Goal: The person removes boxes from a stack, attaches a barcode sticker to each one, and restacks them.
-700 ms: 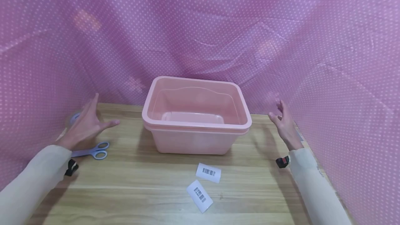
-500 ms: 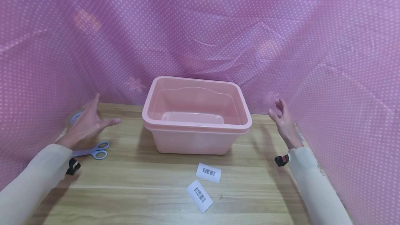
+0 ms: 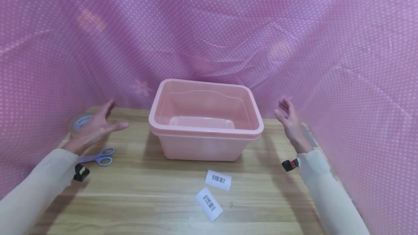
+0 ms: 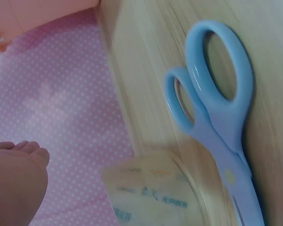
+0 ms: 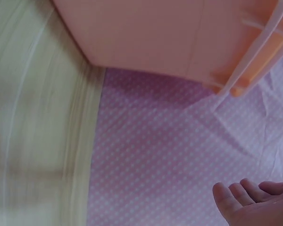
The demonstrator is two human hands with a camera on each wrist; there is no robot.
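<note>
A pink plastic bin [image 3: 202, 148] with a thick rim stands in the middle of the wooden table. To its left, apart from it, my left hand [image 3: 94, 128] hovers with thumb and fingers spread, holding nothing. Right of the bin my right hand [image 3: 292, 126] is raised in the air, palm inward, fingers loosely bent around nothing. Scissors [image 4: 221, 122] with blue handles lie under my left forearm, their blades partly hidden in the head view. Behind the left hand, a roll of tape [image 3: 81, 122] is partly covered by it.
Two white barcode labels [image 3: 218, 180] lie on the table in front of the bin. A flat grey item [image 3: 309, 136] sits at the right edge, partly behind my right wrist. Pink dotted cloth [image 3: 209, 28] hangs around the back and sides.
Both hands have moved slightly inward toward the bin, uncovering more of the tape roll and the grey item. The bin, scissors and labels have stayed in place.
</note>
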